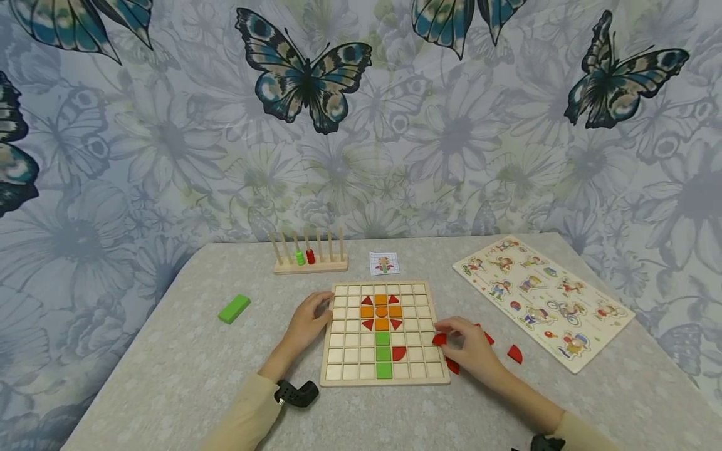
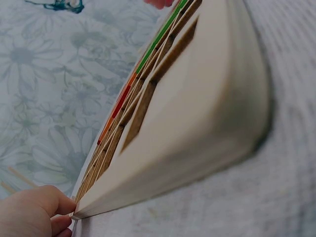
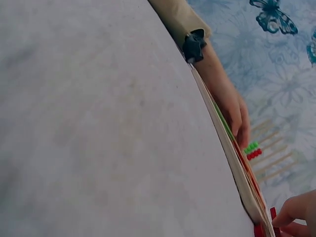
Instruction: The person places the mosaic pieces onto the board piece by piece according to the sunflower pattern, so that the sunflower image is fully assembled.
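A wooden grid board point(image 1: 350, 379) lies flat on the table. On it, orange tiles and red triangles form a flower shape above a column of green squares point(image 1: 383, 354), with one red quarter-circle point(image 1: 399, 354) beside the stem. My left hand point(image 1: 307, 322) grips the board's far left corner, fingers bent at its edge point(image 2: 81, 210). At the right edge, my right hand point(image 1: 467, 344) pinches a red quarter-circle piece point(image 1: 439, 339) between thumb and fingers. More red pieces point(image 1: 453, 366) lie beside and partly under that hand.
Behind the board stand a wooden peg rack point(image 1: 310, 268) with green and red beads and a small pattern card point(image 1: 384, 264). A green block point(image 1: 234, 309) lies at left. An illustrated puzzle board point(image 1: 544, 300) lies at right, near a loose red quarter-circle point(image 1: 515, 354).
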Demonstrator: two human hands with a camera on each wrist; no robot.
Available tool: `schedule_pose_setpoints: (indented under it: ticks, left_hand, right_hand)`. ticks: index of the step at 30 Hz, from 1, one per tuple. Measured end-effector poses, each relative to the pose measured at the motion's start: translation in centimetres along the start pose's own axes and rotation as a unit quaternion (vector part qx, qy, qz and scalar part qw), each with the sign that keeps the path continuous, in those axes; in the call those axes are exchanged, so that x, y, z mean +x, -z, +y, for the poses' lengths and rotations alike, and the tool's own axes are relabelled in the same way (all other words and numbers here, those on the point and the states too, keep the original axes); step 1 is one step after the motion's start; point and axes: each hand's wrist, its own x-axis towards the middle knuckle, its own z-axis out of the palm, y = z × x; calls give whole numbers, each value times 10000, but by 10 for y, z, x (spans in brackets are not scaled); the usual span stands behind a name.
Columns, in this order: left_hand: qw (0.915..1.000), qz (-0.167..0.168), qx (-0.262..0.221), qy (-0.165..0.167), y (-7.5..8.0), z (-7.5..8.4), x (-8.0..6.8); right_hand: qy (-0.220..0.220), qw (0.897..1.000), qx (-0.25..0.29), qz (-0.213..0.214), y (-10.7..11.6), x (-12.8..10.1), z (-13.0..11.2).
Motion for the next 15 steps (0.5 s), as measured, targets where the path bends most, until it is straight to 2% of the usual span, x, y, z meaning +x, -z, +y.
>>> schedule_pose_setpoints:
  ticks: [4,9,15]
  left_hand:
    - [10000,5,-42,3,2,1,-1]
    - [10000,21,-52,-2,1,4,-2]
    - [9999,59,-40,-72,1,2,-1]
  right_hand:
    - [-88,9989,282,-363,-14,13,-11]
    - [15,9945,650,-817,-33,29,-22]
    - [-52,9905,920,-1025,-44,36,-26]
